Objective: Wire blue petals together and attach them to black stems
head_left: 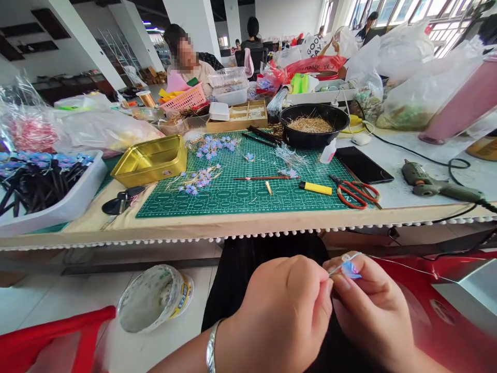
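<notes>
My left hand (285,311), with a silver bangle (210,349) at its wrist, is closed in a pinch on a thin pale thread (334,269). Close beside it, my right hand (375,305) pinches a small blue-violet flower (350,269) between thumb and forefinger. The thread passes by the flower and over the right forefinger, then trails off to the right. Both hands are over my lap, in front of the table edge. On the green cutting mat (217,204) lie blue flower sprigs (200,178), a loose flower (249,157) and a bundle of silvery wires (291,158).
Red-handled scissors (355,194), a yellow cutter (316,188), a phone (364,165) and a glue gun (438,181) lie on the right. A gold tin (151,160) and white tray (83,197) stand left. A bucket (151,300) is on the floor. A person (202,72) sits opposite.
</notes>
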Demonstrator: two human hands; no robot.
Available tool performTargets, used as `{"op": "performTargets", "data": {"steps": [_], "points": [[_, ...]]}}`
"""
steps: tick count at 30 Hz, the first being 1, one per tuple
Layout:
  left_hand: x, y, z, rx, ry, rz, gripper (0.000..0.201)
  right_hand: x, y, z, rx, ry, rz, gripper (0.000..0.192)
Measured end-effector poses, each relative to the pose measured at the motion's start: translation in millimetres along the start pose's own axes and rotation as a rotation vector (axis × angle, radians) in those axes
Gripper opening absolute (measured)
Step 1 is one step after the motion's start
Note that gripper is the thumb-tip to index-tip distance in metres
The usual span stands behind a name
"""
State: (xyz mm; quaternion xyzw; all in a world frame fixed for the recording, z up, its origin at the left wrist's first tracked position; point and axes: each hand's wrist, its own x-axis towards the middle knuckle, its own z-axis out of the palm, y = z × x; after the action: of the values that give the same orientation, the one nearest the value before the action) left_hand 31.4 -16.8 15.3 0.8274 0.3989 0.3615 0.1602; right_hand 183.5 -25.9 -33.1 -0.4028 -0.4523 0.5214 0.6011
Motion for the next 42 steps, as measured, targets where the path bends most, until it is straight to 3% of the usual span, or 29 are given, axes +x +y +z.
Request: {"op": "performTargets", "data": {"steps": [9,22,25,28,31,33,35,37,39,40,42], "points": [[-1,-5,4.8,0.085,0.046,0.101,0.017,-1,-4,0,-0.017,-0.017,0.05,0.014],[-5,-11,3.8,-0.019,0.064,0.004,0.014,1,0,6,-0.011,-0.026,0.077,0.011],[-1,-16,0.2,-0.059,0.091,-0.034,0.013,-2,-4,1,-0.236,-0.116,-0.046,0.009],[2,-23,-3.2,-0.037,0.089,-0.061,0.014,-4,-26,-5,-0.693,-0.369,-0.354,0.015],[1,-26,-3.2,0.01,0.0,-0.013,0.013,12,-60,-6,-1.006,-0.566,-0.616,0.018],[-1,-25,-2.6,-0.02,-0.061,0.05,0.01,35,-75,-4,-1.062,-0.573,-0.497,0.023],[-5,-22,-4.0,-0.088,-0.077,0.102,0.01,60,-77,-2,-0.95,-0.603,-0.138,0.027],[-8,-21,-7.7,-0.117,-0.036,0.112,0.012,73,-68,0,-0.827,-0.771,0.044,0.026],[-11,-25,-11.9,-0.071,0.073,0.1,0.015,69,-54,2,-0.707,-0.986,0.135,0.026],[-11,-28,-13.5,-0.031,0.136,0.078,0.016,62,-48,3,-0.643,-1.031,0.189,0.027],[-10,-34,-14.9,0.031,0.221,-0.009,0.018,45,-41,3,-0.539,-0.985,0.297,0.03]]}}
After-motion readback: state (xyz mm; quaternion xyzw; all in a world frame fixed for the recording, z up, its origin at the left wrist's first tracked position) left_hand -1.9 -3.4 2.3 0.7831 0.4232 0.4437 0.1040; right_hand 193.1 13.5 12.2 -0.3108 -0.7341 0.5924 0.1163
